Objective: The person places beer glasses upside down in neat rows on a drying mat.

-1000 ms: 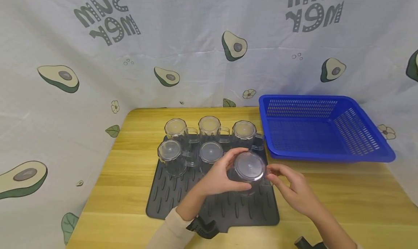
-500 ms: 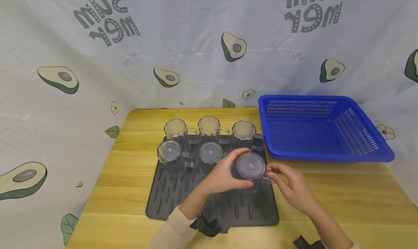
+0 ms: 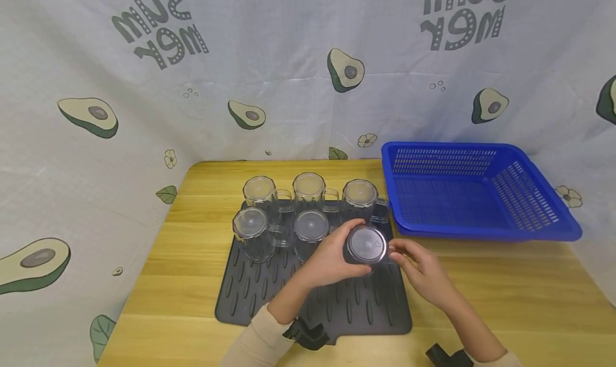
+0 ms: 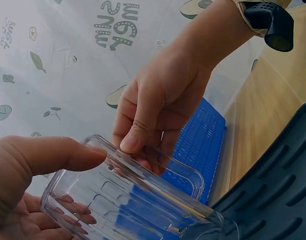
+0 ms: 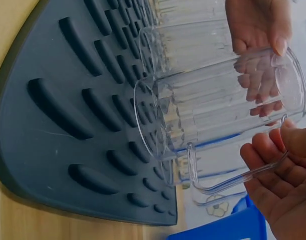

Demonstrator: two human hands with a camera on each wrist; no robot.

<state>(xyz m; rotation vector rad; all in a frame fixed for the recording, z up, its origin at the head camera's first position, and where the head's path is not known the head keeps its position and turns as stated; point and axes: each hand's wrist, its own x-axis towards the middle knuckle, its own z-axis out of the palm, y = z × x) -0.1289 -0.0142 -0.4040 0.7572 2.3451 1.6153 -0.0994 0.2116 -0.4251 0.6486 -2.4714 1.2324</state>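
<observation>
Both hands hold a clear glass mug [image 3: 367, 244] upside down over the front right of a dark ridged drying mat [image 3: 308, 303]. My left hand [image 3: 332, 254] wraps thumb and fingers round the mug near its base. With thumb and fingers, my right hand [image 3: 421, 270] pinches the upper part of the mug's handle [image 5: 218, 189]. In the right wrist view the mug's rim [image 5: 140, 120] sits close over the mat. Several more upturned glass mugs stand on the mat, among them a near left mug [image 3: 250, 222] and a near middle mug [image 3: 310, 225], handles pointing right.
A blue plastic basket [image 3: 462, 233] with slotted walls stands right of the mat, at the back of the wooden table [image 3: 168, 281]. A white curtain [image 3: 289, 46] printed with avocados hangs behind the table and along its left.
The held mug's base now faces the head camera more squarely, and its body no longer shows below it. My right hand has shifted slightly left with the handle.
</observation>
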